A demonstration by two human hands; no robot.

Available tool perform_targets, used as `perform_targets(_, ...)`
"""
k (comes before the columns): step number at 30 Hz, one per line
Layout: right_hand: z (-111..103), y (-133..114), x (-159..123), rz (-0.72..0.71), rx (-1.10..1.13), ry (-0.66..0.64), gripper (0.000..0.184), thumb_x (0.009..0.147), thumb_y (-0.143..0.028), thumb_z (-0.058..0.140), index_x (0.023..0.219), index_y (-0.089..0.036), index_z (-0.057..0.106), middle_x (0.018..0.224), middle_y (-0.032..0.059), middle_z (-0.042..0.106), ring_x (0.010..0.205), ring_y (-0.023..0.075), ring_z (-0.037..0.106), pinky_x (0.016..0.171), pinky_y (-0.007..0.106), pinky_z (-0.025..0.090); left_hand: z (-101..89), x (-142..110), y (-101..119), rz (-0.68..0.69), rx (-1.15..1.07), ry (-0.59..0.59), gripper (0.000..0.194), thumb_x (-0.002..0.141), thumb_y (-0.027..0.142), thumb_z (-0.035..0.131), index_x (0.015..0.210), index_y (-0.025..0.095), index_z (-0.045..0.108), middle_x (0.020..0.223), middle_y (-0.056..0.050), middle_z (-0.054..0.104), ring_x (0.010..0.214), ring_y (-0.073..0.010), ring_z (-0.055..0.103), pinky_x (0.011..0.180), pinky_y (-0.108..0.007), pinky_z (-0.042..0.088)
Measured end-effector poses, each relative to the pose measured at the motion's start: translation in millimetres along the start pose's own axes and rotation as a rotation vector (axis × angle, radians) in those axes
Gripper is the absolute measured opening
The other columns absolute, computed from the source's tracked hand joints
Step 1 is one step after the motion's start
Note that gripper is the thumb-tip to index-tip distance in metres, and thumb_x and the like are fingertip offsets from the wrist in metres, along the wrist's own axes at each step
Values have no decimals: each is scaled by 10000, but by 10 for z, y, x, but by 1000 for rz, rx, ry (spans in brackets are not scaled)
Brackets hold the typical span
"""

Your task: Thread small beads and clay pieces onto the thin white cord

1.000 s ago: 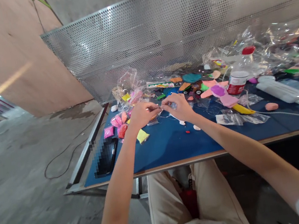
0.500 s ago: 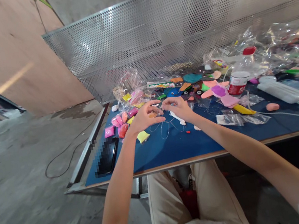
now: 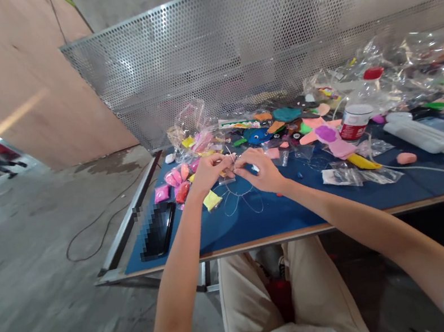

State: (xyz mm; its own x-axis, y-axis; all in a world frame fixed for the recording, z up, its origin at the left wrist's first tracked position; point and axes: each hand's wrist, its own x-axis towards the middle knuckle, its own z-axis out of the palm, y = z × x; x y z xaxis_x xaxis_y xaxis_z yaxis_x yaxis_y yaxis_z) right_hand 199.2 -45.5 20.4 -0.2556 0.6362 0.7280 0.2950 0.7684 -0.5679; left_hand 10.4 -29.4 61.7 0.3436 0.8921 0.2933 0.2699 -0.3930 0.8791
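A thin, pale wire [image 3: 237, 194] bent into several loops hangs from my fingertips over the blue tabletop [image 3: 234, 235]. My left hand [image 3: 213, 172] is closed on it in a pinch, fingers pointing right. Facing it, my right hand [image 3: 260, 168] also pinches the wire, its fingertips almost touching the left ones. The exact spot where the fingers grip is too small to make out. Just below my left wrist lies a yellow clay packet [image 3: 212, 200]. Pink clay packets [image 3: 161, 193] are to its left.
A dark phone [image 3: 158, 231] lies at the table's left edge. Behind my hands is a blue clay figure [image 3: 257, 135]. Rightward stand a red-capped bottle [image 3: 356, 113], a pink clay shape [image 3: 335, 140] and a white bottle [image 3: 420, 134] with a cable. A perforated metal panel [image 3: 207, 60] rises behind.
My hands have drawn closer together and the right one has turned and dropped slightly. The wire loops have shifted and swung lower. A person has come into view at the far left.
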Motion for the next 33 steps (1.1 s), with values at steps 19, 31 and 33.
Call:
perform_targets(19,81,204,116,675,978,-87,433,651,-534,785,680,-249,461,646,-33,420,613,142,449,568,295,417,160,110,-335,243,-33,177,403,784,584,796,958,220,810,1157,-108,739,997,-226,702,786,-324,566)
perform_targets(31,34,97,36,195,242,201,339,886,-577,625,792,-252,604,787,19,619,787,193,556,811,364,459,340,-78,-353,141,-53,247,483,814,668,723,881,201,825,709,-30,739,594,-171,621,601,-315,497)
perform_targets(33,-30,79,46,160,205,191,307,907,-536,611,791,-251,612,790,24,642,773,196,568,807,371,459,229,-32,-385,115,-103,94,487,754,649,795,939,200,830,749,-37,763,635,-182,664,644,-323,541)
